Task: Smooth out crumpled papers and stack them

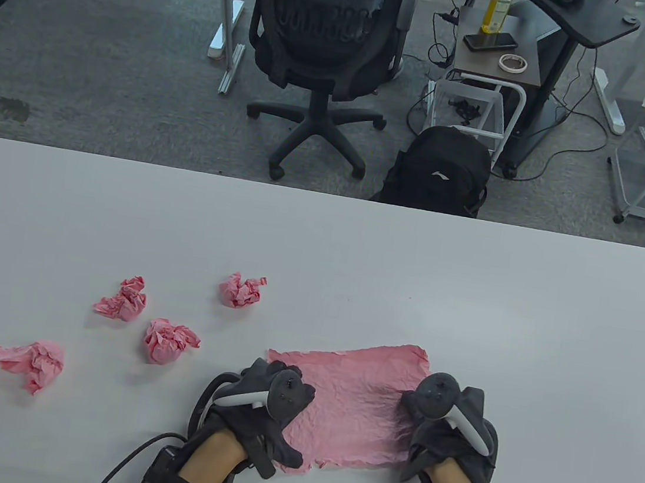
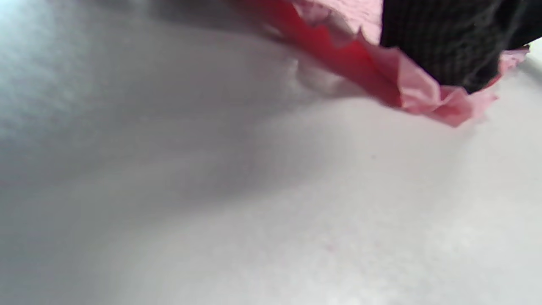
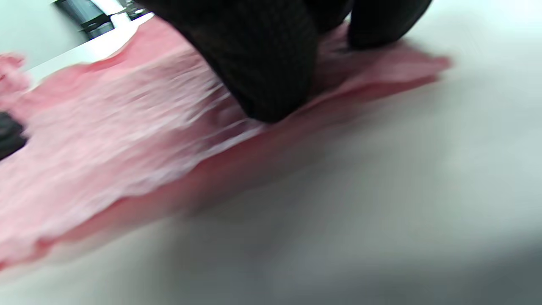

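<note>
Table view: high camera at the near table edge, angled down and forward; white table [image 1: 471, 285] fills the lower 2/3 of frame, office floor and chair [image 1: 324, 46] across the top. Left wrist view: very close, low over the tabletop, pink sheet [image 2: 419, 93] at upper right. Right wrist view: equally close, low, blurred, sheet across the left. All 3 views share that sheet and the table around it.

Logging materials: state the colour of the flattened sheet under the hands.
Pink, wrinkled sheet; clearest in the table view.
</note>
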{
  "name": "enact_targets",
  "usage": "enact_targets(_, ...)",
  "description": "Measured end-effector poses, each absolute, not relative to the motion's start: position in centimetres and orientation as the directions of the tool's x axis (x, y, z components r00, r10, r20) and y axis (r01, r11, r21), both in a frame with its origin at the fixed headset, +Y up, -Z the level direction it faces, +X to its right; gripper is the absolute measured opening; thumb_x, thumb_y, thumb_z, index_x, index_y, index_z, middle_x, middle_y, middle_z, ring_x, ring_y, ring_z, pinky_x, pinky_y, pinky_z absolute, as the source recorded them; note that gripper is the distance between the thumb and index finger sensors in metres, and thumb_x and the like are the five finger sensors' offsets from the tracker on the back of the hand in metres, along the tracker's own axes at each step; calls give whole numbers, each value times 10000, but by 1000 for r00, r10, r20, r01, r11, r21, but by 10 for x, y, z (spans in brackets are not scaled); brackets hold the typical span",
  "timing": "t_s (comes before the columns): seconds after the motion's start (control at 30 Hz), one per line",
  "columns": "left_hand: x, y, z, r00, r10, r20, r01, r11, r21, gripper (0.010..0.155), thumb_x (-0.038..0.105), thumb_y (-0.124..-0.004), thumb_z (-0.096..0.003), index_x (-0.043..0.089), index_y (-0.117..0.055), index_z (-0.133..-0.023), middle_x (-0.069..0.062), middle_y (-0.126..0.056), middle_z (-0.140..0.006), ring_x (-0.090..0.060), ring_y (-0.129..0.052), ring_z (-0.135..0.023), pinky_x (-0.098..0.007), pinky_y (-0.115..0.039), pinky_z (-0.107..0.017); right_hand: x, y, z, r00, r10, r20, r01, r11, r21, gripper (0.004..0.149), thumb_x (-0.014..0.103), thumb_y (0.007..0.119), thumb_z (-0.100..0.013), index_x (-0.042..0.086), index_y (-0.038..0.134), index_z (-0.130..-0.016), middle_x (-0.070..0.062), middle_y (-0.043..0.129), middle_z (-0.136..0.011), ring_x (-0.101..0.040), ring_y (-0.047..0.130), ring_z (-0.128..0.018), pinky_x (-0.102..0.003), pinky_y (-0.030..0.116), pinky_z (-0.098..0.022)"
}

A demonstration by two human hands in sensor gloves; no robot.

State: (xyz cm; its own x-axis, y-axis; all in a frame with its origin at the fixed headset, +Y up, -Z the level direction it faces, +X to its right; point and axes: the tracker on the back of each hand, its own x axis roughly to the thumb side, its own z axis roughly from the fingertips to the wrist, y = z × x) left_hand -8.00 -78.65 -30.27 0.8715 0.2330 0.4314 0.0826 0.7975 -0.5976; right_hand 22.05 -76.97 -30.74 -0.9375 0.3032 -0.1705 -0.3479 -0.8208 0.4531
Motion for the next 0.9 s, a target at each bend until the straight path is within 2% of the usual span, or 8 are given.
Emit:
enact_targets(0.23, -74, -784, -304, 854, 225, 470, 114, 800, -590, 1083, 704, -860, -391, 294, -223, -1165, -87, -63, -1169, -378, -52, -1142, -675, -193, -780, 173, -733, -295, -964, 242, 108, -218, -957, 193, 652, 132, 873, -447, 114, 595, -1036, -194, 468, -1126, -513, 477, -958, -637, 527, -620)
enact_targets(0.3, -73, -785, -305, 835, 252, 489, 103, 801, -589, 1078, 678, -885, -384, 293, -250, -1166, -85, -78, -1172, -369, -59, -1145, -673, -186, -778, 140, -736, -294, -934, 248, 256, -185, -952, 244, 617, 160, 829, -474, 147, 594, -1044, -184, 463, -1139, -501, 444, -989, -654, 499, -637)
enact_targets(0.43, -71, -785, -300, 820, 252, 515, 136, 786, -603, 1086, 669, -894, -377, 310, -235, -1162, -45, -55, -1169, -351, -27, -1143, -678, -164, -773, 102, -765, -307, -913, 250, 323, -99, -903, 419, 605, 220, 726, -516, 220, 490, -1073, -159, 380, -1168, -472, 360, -1027, -672, 442, -664)
enact_targets(0.53, -71, -785, -300, 822, 252, 511, 135, 785, -604, 1083, 668, -890, -378, 315, -230, -1161, -42, -50, -1168, -350, -24, -1141, -675, -161, -774, 127, -780, -326, -936, 292, 198, -162, -854, 494, 606, 241, 656, -534, 310, 389, -1073, -23, 248, -1172, -345, 216, -1050, -620, 331, -699)
enact_targets(0.63, -72, -785, -299, 826, 260, 501, 125, 781, -612, 1082, 668, -886, -381, 326, -219, -1161, -36, -37, -1167, -341, -7, -1139, -666, -144, -774, 183, -782, -337, -944, 324, -61, -318, -846, 427, 604, 244, 679, -521, 317, 418, -1061, -27, 250, -1167, -338, 218, -1045, -601, 316, -702)
enact_targets(0.73, -72, -784, -298, 830, 250, 499, 129, 784, -607, 1080, 673, -884, -379, 330, -221, -1160, -40, -38, -1166, -347, -12, -1137, -669, -152, -773, 218, -781, -339, -905, 375, -198, -424, -814, 397, 612, 206, 712, -515, 291, 447, -1061, -31, 244, -1165, -329, 201, -1043, -580, 283, -705)
enact_targets(0.83, -74, -783, -295, 841, 245, 482, 119, 785, -607, 1066, 669, -877, -388, 323, -228, -1159, -74, -48, -1164, -359, -24, -1136, -673, -165, -773, 226, -779, -337, -907, 362, -215, -418, -830, 369, 614, 192, 716, -511, 264, 452, -1061, -66, 259, -1163, -360, 218, -1034, -599, 307, -697)
enact_targets(0.9, -75, -783, -295, 847, 224, 481, 130, 791, -598, 1060, 676, -869, -390, 319, -231, -1158, -72, -56, -1164, -361, -36, -1137, -673, -180, -774, 215, -773, -334, -948, 285, -141, -317, -889, 330, 614, 190, 733, -508, 211, 459, -1058, -130, 270, -1154, -416, 228, -1022, -623, 353, -685)
